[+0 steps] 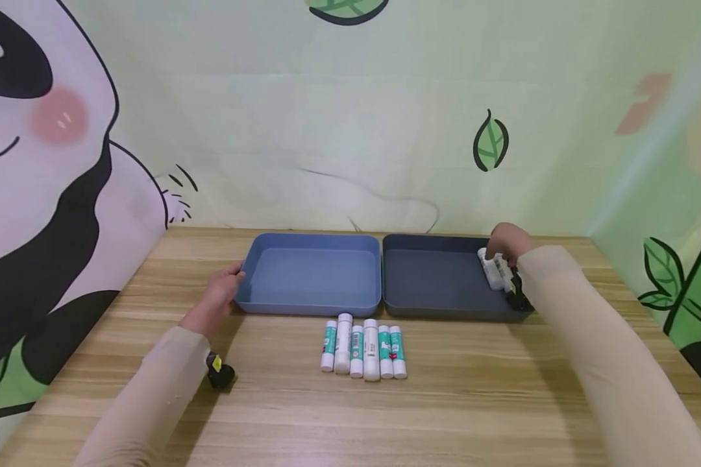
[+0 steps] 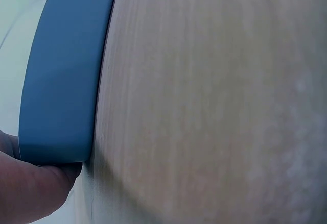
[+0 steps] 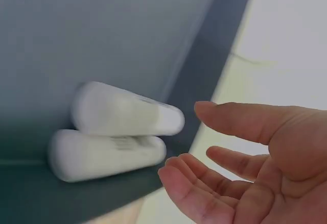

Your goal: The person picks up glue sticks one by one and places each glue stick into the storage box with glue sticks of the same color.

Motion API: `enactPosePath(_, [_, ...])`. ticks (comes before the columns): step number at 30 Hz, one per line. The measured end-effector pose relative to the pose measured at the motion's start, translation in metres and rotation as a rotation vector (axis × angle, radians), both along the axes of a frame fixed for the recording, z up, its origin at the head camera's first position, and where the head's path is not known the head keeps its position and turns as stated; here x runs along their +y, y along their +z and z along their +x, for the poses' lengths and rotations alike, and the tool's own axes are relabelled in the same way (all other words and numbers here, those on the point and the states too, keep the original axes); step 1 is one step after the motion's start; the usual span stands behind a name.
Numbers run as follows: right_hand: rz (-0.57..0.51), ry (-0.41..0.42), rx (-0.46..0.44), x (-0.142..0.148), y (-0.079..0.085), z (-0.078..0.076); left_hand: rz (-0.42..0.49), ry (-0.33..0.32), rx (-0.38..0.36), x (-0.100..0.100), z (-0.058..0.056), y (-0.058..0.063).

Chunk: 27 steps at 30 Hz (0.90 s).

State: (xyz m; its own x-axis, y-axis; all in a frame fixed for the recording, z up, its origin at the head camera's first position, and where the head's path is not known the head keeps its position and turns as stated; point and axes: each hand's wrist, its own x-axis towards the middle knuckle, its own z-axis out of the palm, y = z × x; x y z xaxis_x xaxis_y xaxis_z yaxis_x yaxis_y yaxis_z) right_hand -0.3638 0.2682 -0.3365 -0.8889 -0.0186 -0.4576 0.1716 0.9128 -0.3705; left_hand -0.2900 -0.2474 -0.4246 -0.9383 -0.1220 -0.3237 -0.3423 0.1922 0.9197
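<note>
My left hand (image 1: 217, 293) grips the left side of a blue tray (image 1: 251, 306). In the left wrist view, the thumb (image 2: 36, 191) presses against the end of the tray wall (image 2: 64, 91). Over the right end of a dark grey tray (image 1: 429, 311) is my right hand (image 1: 508, 242). Its thumb and fingers are spread apart with nothing between them in the right wrist view. Two white glue sticks (image 3: 127, 112) lie side by side in that tray, just off the fingertips (image 3: 204, 107).
Several glue sticks (image 1: 356, 350), some white and some with green labels, lie in a row on the wooden table (image 1: 304, 415) in front of the trays. The trays stand side by side near the back wall (image 1: 257, 130), which carries a panda print.
</note>
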Motion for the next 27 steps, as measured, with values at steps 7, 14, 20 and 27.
enactPosePath(7, [-0.182, -0.041, -0.022, 0.012, 0.032, 0.004, 0.015, -0.002, -0.001, 0.000, 0.001, -0.002])
enactPosePath(14, [-0.218, -0.001, 0.199, 0.014, 0.070, 0.028, 0.012, 0.005, 0.003, 0.001, 0.000, -0.001])
enactPosePath(20, [-0.276, 0.000, 0.353, 0.015, 0.091, 0.047, -0.007, 0.001, 0.009, 0.002, -0.001, 0.002])
enactPosePath(27, [-0.349, -0.008, 0.427, 0.006, 0.103, 0.074, -0.017, -0.001, 0.011, 0.002, 0.001, 0.002])
